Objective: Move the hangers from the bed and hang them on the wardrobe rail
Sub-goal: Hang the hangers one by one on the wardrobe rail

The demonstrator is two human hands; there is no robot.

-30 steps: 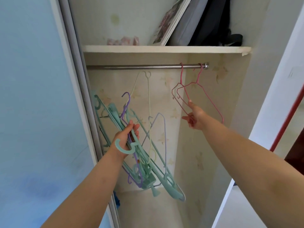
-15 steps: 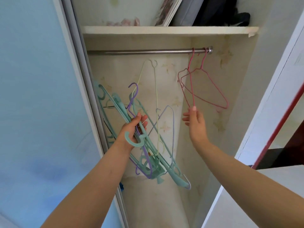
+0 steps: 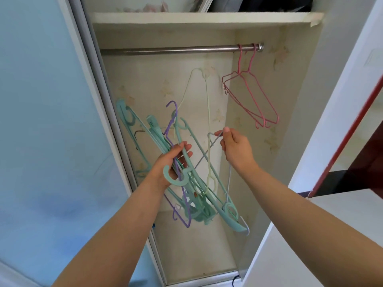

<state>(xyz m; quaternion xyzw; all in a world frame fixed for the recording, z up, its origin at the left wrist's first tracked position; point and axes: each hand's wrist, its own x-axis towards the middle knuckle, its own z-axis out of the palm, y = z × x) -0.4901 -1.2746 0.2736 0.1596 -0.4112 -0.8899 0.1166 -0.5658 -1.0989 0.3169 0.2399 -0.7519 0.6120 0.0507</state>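
Two pink wire hangers (image 3: pixel 251 96) now hang free at the right end of the wardrobe rail (image 3: pixel 178 51); a moment ago the right hand (image 3: pixel 235 147) was up beside them, and it has since dropped away and moved left to the bundle. There its thumb and forefinger pinch the corner of a grey wire hanger (image 3: pixel 213 136). The left hand (image 3: pixel 173 162) has its fingers wrapped around a bundle of hangers (image 3: pixel 199 183), mostly teal plastic with a purple one and a pale cream one, held below the rail in the middle of the open wardrobe. The bundle fans out between the two hands and below them. Above the rail sits a white shelf (image 3: pixel 207 17) holding items that are cut off by the frame edge. A light blue sliding door (image 3: pixel 41 121) stands at left, its frame close to the bundle's upper left tips.
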